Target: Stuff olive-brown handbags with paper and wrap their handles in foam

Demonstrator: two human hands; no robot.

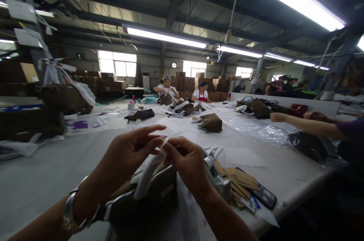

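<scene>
A dark olive bag [142,205] with a zipper lies in front of me at the table's near edge. White wrapping [150,174] rises from it as a strip round what looks like a handle. My left hand [139,146] pinches the wrapping's upper end between thumb and a finger, its index finger stretched out above. Against it, my right hand [184,157] is closed on the same end, fingertips nearly touching the left ones. More white wrapping hangs down below my right wrist.
Right of the bag are a tape dispenser [218,180], brown tags [241,182] and a phone [265,195]. Olive bags [211,122] and clear plastic [261,131] lie farther back on the white table [85,161]. A person's hands [280,117] work at right; two people sit opposite.
</scene>
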